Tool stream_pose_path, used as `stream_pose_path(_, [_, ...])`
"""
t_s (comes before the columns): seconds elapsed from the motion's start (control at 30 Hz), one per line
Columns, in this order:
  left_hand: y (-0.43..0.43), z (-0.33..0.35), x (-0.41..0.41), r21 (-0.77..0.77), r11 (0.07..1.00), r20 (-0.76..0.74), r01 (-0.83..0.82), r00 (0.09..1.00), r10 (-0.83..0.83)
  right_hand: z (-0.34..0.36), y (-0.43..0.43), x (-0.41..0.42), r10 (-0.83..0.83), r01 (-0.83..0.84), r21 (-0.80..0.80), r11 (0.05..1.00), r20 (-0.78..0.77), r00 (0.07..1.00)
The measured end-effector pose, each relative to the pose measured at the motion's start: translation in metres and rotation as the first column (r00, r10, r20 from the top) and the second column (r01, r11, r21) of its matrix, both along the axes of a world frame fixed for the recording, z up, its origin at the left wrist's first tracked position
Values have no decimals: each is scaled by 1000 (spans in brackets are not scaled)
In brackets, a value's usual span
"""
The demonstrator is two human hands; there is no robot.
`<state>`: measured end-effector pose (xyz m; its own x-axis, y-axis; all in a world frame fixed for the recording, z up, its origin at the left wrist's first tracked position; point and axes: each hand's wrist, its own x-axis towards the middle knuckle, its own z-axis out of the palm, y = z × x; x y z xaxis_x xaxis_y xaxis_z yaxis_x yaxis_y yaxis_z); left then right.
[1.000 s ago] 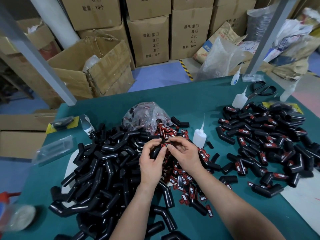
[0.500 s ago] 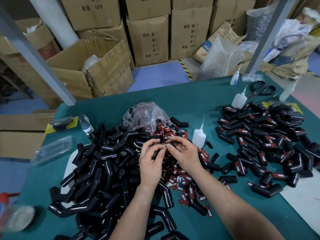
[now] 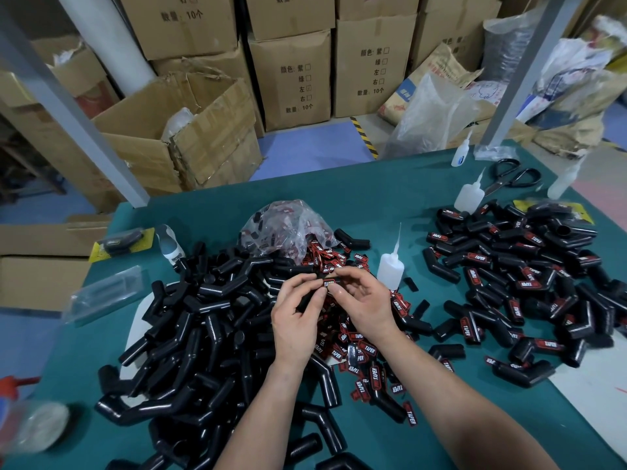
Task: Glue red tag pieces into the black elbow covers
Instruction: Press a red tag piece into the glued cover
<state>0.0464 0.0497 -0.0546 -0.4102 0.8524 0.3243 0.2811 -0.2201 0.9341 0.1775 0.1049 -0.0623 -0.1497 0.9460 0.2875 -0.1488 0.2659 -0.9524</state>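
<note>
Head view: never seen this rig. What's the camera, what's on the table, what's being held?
No machine here: one camera worn on a person's head looks down at their bare hands. The left hand grips a black elbow cover; the right hand pinches a red tag against it. On the green table: a pile of bare covers on the left, loose red tags spilling from a plastic bag in the middle, a glue bottle beside them, and a pile of tagged covers on the right.

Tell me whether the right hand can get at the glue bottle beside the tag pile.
Probably yes: the glue bottle stands upright just beyond the right hand, with nothing between them, though the hand is pinching a red tag.
</note>
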Motion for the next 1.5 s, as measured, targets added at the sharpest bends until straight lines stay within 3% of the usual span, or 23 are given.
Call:
stream_pose_path(0.17, [1,-4,-1,5,1000,-9,-2,1000,2,-3,2,0,-1,1,24,1000,9,1000])
stream_pose_path(0.43, [1,-4,0,30,999,37,27,999,-28,-1,2,4,-17,-4,198,980,107,994])
stream_pose_path(0.57, [0,-5,-2,36,999,30,26,999,-27,-4,7,7,-122,-77,508,858,347,930])
stream_pose_path(0.73, [-1,-2,-1,55,998,49,34,998,-37,-3,11,9,-189,-122,618,776,413,891])
stream_pose_path(1.07, [-2,-3,0,54,998,61,32,998,-36,2,9,13,-74,-73,423,903,321,944])
stream_pose_path(1.5, [-1,-2,-3,-17,998,94,59,994,-57,2,11,14,19,-112,314,943,286,958])
